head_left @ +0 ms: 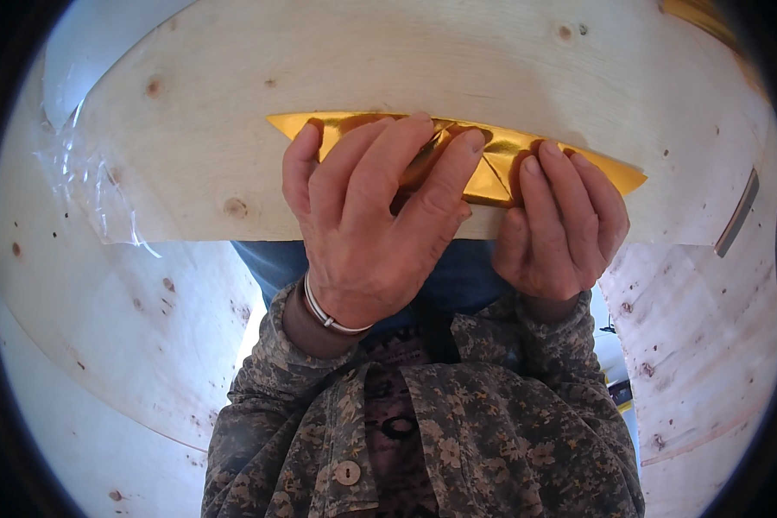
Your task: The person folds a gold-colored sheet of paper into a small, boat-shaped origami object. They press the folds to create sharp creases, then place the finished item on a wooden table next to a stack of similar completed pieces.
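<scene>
A folded sheet of gold foil paper [495, 164] lies across the board near its front edge, its two ends tapering to points. Creases run over its shiny middle. My left hand [367, 194] bends over the left and middle part, fingers curled on the foil and thumb pressed against it, hiding much of the fold. Toward the right end, my right hand [563, 220] pinches the lower edge, fingertips on top and thumb mostly tucked below.
The pale wooden board [233, 164] has dark knots. Clear plastic strands [73, 173] hang at its left edge. A dark strip [737, 212] lies at the right edge, and more gold material [704, 17] shows at the far right. Wooden panels [104, 328] flank both sides.
</scene>
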Action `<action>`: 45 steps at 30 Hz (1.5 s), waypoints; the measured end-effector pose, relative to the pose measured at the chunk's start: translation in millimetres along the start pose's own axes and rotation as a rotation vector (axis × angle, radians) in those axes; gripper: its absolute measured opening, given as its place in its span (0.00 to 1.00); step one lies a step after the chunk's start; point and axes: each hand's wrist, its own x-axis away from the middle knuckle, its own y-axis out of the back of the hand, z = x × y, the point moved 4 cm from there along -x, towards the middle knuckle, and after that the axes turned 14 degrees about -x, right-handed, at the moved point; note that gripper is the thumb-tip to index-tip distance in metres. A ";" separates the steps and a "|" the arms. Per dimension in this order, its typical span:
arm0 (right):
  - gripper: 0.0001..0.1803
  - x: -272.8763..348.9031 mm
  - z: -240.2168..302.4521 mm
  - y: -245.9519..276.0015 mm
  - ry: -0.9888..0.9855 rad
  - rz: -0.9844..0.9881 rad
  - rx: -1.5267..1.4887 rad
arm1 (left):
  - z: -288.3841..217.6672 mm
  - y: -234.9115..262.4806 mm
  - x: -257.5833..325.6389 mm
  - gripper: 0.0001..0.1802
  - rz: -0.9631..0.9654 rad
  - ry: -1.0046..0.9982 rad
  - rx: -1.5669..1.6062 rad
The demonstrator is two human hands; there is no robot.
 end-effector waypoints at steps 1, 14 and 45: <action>0.16 0.2 0.0 -0.1 0.001 0.004 0.002 | 0.0 0.0 0.1 0.20 0.003 -0.002 -0.001; 0.16 -0.3 -1.6 -0.2 -0.001 0.004 -0.035 | -1.3 0.6 0.7 0.20 0.027 0.004 -0.012; 0.15 2.9 -0.1 -2.4 -0.002 0.000 0.012 | -0.6 -3.1 2.3 0.19 -0.010 -0.004 -0.019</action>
